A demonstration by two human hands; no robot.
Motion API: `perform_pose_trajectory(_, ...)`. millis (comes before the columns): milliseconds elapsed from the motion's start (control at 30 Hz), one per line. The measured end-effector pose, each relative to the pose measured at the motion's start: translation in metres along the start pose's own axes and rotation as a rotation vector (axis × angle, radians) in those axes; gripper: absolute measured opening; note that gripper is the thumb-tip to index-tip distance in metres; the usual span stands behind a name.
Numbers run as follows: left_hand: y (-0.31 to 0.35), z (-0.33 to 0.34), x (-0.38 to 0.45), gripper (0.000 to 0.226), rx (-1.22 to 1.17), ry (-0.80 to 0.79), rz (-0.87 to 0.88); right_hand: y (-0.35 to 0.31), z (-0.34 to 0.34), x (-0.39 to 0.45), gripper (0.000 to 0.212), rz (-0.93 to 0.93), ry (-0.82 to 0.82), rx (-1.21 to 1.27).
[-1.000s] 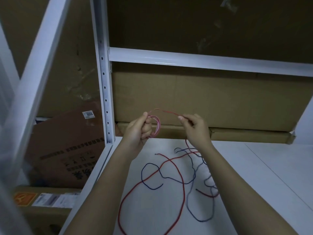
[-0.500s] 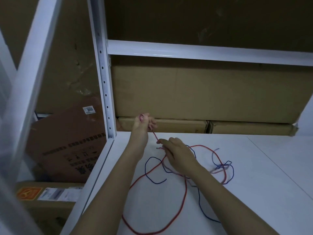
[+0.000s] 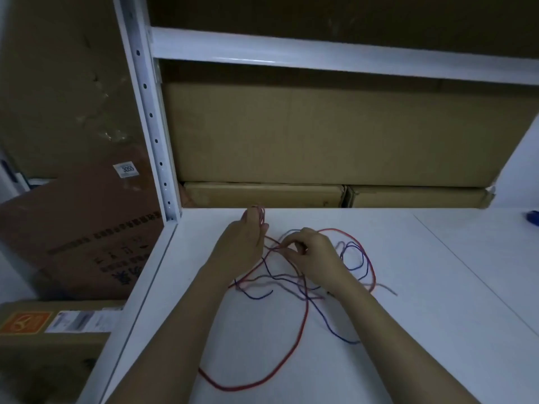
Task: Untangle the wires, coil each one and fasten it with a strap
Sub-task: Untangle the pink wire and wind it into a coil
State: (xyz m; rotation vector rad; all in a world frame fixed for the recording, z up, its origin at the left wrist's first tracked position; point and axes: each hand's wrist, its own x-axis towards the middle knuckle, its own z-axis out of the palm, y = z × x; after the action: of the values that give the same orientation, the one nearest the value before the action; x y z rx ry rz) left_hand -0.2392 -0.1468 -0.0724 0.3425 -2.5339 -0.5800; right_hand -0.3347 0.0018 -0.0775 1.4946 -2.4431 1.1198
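Since a second ago, both hands have dropped to the surface (image 3: pixel 437 287): left hand (image 3: pixel 245 237) grips a small started coil (image 3: pixel 260 212), right hand (image 3: pixel 309 255) pinches red wire (image 3: pixel 303 322) mid-frame; blue wire (image 3: pixel 329 325) remains tangled, no strap visible.

a red wire (image 3: pixel 303 322) and a blue wire (image 3: pixel 329 322) lie loose and crossed over each other on the white desk (image 3: pixel 437 330). the red one runs in a wide loop toward the near edge, then back up through the tangle and round in an arc on the right. a small coil of red wire (image 3: pixel 260 212) is held upright in the left hand (image 3: pixel 243 243). the right hand (image 3: pixel 313 258) pinches the red strand at the middle of the tangle. the blue wire winds in thin loops under and beside the right hand.
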Motion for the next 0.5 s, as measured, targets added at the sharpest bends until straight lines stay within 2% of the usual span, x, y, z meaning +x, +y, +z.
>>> perform_pose_trajectory(100, -0.003, 0.005, -0.003, 0.032, 0.039, 0.0, 0.01, 0.009, -0.006, -0.006, 0.013, 0.05, -0.097, -0.05)
perform_pose_trajectory(200, -0.008, 0.012, -0.005, 0.026, 0.066, 0.021, 0.015, 0.012, -0.008, -0.013, 0.017, 0.126, -0.196, 0.039)
perform_pose_trajectory(300, -0.011, 0.016, -0.005, 0.025, -0.033, -0.019, -0.09, 0.009, -0.002, -0.019, 0.018, 0.125, -0.261, 0.029)
perform_pose_trajectory(367, -0.014, 0.017, -0.007, 0.023, -0.122, -0.041, -0.152, 0.004, 0.004, -0.022, 0.017, 0.058, -0.179, -0.037)
perform_pose_trajectory(433, -0.015, 0.017, -0.011, 0.019, -0.233, -0.061, -0.182, -0.003, 0.01, -0.021, 0.021, -0.039, 0.047, -0.122)
perform_pose_trajectory(500, -0.013, 0.014, -0.014, 0.02, -0.369, -0.075, -0.218, -0.011, 0.013, -0.013, 0.033, -0.074, 0.174, -0.155)
